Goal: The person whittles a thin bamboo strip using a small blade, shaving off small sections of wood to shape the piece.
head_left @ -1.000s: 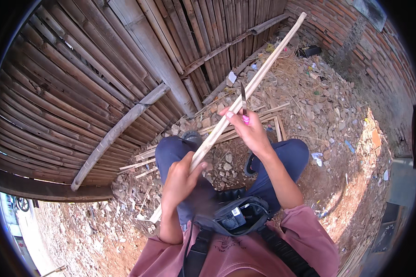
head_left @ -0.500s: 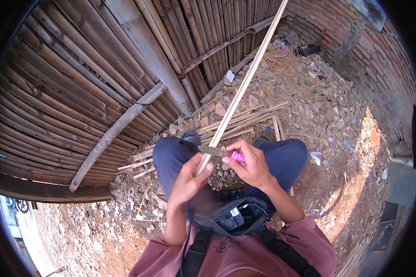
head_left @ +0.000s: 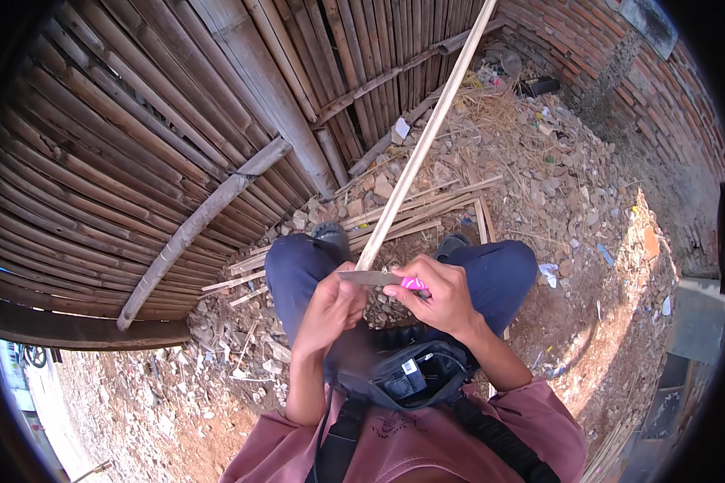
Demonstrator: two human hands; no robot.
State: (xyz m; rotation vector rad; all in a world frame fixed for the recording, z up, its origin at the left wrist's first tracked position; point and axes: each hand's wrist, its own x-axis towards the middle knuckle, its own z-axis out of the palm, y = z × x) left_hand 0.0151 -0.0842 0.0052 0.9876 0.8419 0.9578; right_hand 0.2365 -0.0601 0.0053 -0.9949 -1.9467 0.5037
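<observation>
My left hand (head_left: 330,307) is closed around the lower end of a long, pale bamboo strip (head_left: 419,153), which slants up and away to the top edge of the view. In my right hand (head_left: 443,296) is a knife (head_left: 370,278) with a pink handle, its grey blade pointing left. The blade lies across the strip's near end, just above my left fingers. Both hands are close together between my bent knees. My left palm and fingers hide the strip's very end.
Cut bamboo strips (head_left: 427,211) lie on rubble beyond my feet. A bamboo slat wall (head_left: 121,177) rises at the left, a brick wall (head_left: 660,88) at the far right. An open black bag (head_left: 403,378) hangs at my waist.
The knife has moved slightly down and left along the strip, toward my left hand. My left hand has shifted up a little, its grip now tighter around the end.
</observation>
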